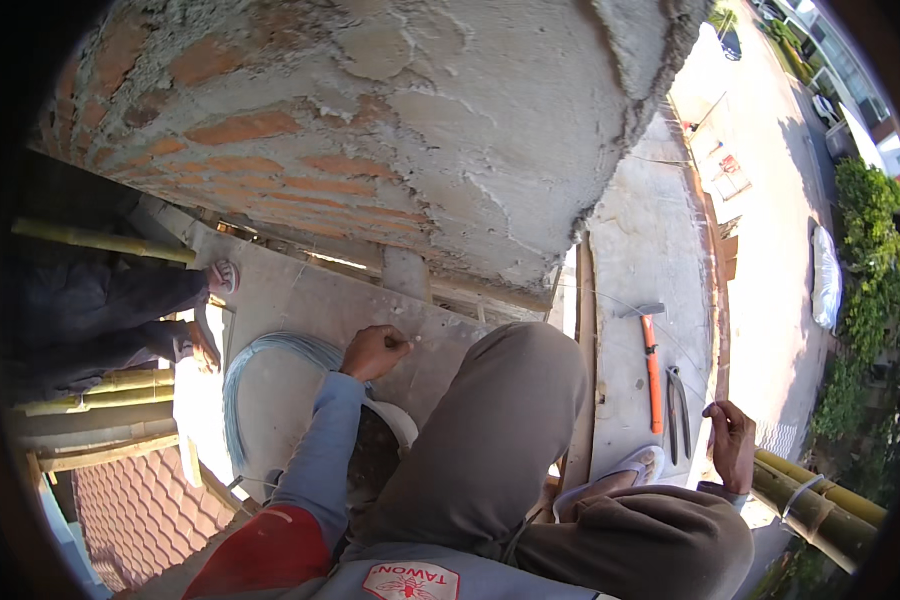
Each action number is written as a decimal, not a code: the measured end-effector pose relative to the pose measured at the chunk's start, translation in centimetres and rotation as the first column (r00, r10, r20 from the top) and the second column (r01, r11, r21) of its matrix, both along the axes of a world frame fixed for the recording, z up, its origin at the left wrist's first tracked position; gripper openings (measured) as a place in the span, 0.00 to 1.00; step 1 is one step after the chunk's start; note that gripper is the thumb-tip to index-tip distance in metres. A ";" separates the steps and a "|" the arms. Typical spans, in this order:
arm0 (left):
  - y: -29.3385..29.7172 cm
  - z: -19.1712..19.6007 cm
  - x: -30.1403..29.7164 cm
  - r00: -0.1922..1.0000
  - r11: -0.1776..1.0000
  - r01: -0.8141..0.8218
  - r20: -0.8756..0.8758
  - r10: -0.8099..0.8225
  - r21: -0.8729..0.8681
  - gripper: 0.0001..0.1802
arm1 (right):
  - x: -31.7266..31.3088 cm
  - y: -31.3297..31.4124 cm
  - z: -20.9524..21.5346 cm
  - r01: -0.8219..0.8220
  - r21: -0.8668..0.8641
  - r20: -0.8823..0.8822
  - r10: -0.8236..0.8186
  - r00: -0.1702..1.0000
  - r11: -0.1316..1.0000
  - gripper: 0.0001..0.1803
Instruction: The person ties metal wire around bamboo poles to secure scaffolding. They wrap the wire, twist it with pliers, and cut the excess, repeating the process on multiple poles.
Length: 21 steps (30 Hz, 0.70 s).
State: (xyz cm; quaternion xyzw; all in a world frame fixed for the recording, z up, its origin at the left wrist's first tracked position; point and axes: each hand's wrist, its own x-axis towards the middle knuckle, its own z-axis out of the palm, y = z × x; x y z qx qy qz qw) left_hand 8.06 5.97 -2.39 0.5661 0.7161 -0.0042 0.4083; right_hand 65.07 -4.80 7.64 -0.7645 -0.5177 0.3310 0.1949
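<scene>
Crouching on a scaffold board high against a wall of brick and rough plaster, the person has both hands in view. Left hand: clenched into a fist, knuckles up, pinching something small and pale at the fingertips; what it is cannot be told. It hovers just over the board, beside the coil of grey wire that lies in a loop on the board at the person's left. Right hand: fingers loosely curled, holding nothing that shows, resting at the outer edge of the platform, close to the bamboo pole that runs along that side. Hammer: orange handle, dark head, lying flat on the concrete ledge to the right of the knee. Pincers: dark metal, lying just beside the hammer, between it and the right hand. Sandal: pale, on the person's foot, near the tools. A second person in dark trousers and a sandal sits at the far left, next to more bamboo poles. Red roof tiles show below at lower left; a street and hedge lie far below at right.
</scene>
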 end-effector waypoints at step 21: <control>7.1 16.2 38.4 -0.054 0.921 0.364 0.991 -0.125 0.136 0.36 | 2.8 1.5 14.1 -0.020 0.709 0.327 -0.302 0.895 0.705 0.05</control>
